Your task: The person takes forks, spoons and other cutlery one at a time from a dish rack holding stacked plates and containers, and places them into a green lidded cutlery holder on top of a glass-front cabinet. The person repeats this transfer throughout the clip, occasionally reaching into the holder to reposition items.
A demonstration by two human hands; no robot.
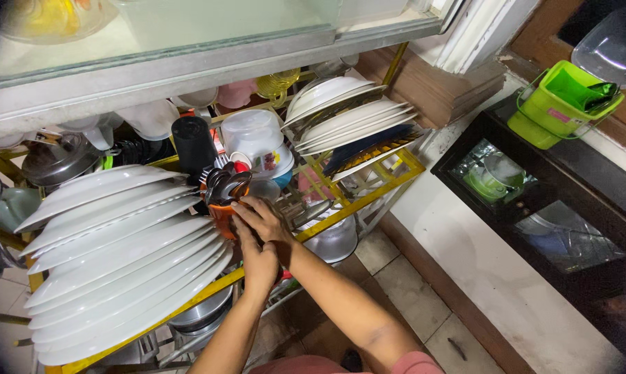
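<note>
Orange plastic marks the cutlery holder (224, 215), hung on the yellow dish rack (368, 197) between the big row of white plates (119, 256) and the smaller plates (347, 114). I see my right hand (263, 220) laid over its rim, fingers curled against it, and my left hand (259, 260) pressed at its lower side; both seem to grip the holder, though the fingertips are hidden. Dark spoons (224, 183) stand inside. I judge the holder is being steadied or seated, so care with the neighbouring plates matters. Below lies a tiled floor (410, 291); a green bucket (562, 100) sits on a dark cabinet (534, 208).
</note>
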